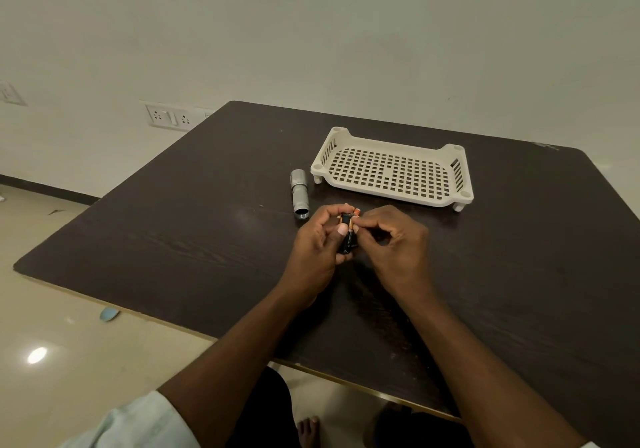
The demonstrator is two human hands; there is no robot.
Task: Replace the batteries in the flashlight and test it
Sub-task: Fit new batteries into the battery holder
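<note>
At frame centre, a small black battery holder (347, 236) with copper-topped cells is gripped by the left hand (317, 245) and pinched at its top by the right hand (394, 240) — rigid, light, probably slippery. The open flashlight (300, 194) lies just above. The basket (393, 167), upper right, is seen empty.

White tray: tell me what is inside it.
Nothing shows inside the white tray; only its perforated floor, with the dark table visible through the holes. The raised rims hide little.
</note>
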